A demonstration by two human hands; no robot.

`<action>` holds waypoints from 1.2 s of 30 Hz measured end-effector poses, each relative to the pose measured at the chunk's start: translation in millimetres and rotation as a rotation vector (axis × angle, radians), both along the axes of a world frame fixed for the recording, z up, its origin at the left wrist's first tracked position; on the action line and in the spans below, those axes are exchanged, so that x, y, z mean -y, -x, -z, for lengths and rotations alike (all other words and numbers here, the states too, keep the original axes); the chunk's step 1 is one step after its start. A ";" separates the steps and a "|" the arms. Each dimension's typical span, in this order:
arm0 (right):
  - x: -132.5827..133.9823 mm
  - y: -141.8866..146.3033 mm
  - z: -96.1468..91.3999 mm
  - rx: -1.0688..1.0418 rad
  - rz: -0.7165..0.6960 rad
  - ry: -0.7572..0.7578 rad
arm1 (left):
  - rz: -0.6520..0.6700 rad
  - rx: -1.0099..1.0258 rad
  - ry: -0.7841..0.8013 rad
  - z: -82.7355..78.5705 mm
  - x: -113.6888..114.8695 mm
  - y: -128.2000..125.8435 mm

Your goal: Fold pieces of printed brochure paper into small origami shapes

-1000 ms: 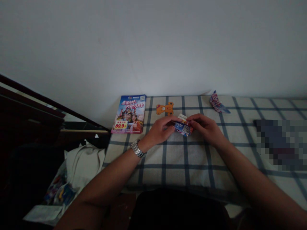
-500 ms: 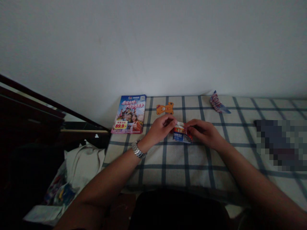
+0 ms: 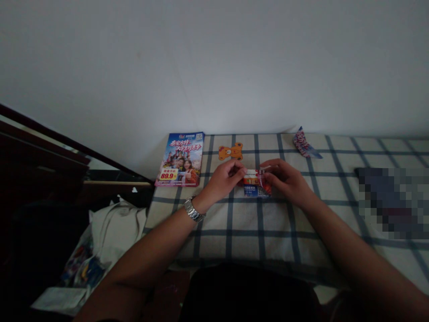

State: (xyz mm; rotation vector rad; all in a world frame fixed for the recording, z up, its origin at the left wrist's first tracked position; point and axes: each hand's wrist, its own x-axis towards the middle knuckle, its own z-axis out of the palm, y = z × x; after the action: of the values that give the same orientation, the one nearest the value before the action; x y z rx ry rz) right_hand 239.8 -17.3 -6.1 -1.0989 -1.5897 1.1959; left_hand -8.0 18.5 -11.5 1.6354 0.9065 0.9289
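Observation:
A partly folded printed flyer [image 3: 256, 190] lies between my hands over the checked cloth, its blue lower part and a printed code square facing up. A white and red strip of it runs across the top. My left hand [image 3: 227, 178], with a metal watch on the wrist, pinches the flyer's upper left corner. At the right edge, my right hand [image 3: 284, 180] grips the paper with its thumb, the index finger arched above. Fingers partly cover both sides of the flyer. Just behind, a flat orange bear shape [image 3: 230, 151] lies on the cloth.
A stack of flyers [image 3: 182, 160] rests at the left back by the wall. A folded paper piece [image 3: 304, 144] stands at the right back. Farther right lies a dark blurred-out object [image 3: 385, 201]. White bags [image 3: 115, 228] sit below the left edge, beside dark wooden furniture [image 3: 40, 165].
The flyer's upper part now lies flatter, showing more of the white and red strip. My right hand has shifted slightly, its index finger lifting and spreading from the thumb. My left hand stays put.

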 end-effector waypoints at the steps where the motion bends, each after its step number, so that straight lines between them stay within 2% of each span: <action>1: -0.4 0.3 -0.3 -0.007 0.005 0.022 | -0.008 0.001 -0.002 0.5 0.1 -0.3; 8: -4.4 2.2 -2.7 0.006 0.104 0.067 | -0.016 -0.021 -0.005 -2.0 2.8 -2.4; 17: -3.5 0.9 -3.3 0.061 0.094 0.028 | 0.087 0.006 0.052 -2.2 5.1 -3.8; 25: -4.2 2.2 -6.2 0.114 0.131 -0.021 | 0.073 0.011 0.043 -0.4 5.3 -5.1; 31: -4.9 1.2 -9.1 0.065 0.109 0.042 | 0.041 -0.011 -0.010 0.2 6.4 -4.0; 36: -6.2 1.1 -4.3 0.044 0.127 0.060 | 0.063 0.023 0.033 0.1 6.2 -5.1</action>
State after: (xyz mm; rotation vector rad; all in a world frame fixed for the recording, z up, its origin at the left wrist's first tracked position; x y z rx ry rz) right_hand 238.7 -11.1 -1.8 -1.2539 -1.5015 1.1481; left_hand -2.9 12.3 -11.6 1.6130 0.8454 0.8839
